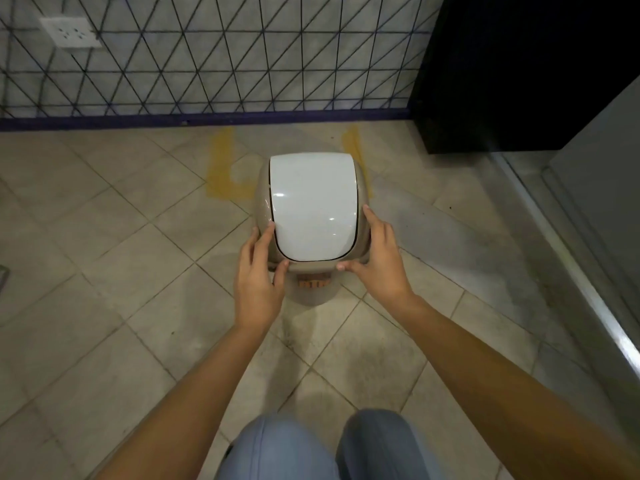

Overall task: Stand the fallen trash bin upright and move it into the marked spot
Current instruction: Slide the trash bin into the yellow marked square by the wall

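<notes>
The trash bin [313, 206] stands upright on the tiled floor, seen from above: a beige body with a white swing lid. My left hand [258, 271] grips its near left rim, thumb at the front edge. My right hand [379, 258] holds the near right rim, fingers along the side. Yellow tape lines [221, 164] mark a spot on the floor by the wall; the bin covers the near edge of it, and the right line [351, 142] shows behind the lid. An orange label on the bin's front is partly visible between my hands.
A tiled wall [207, 57] with a triangle pattern and a white socket [69, 31] runs behind the mark. A black cabinet [519, 71] stands at the right rear. A metal threshold rail [571, 265] runs along the right side. My knees [329, 448] are at the bottom.
</notes>
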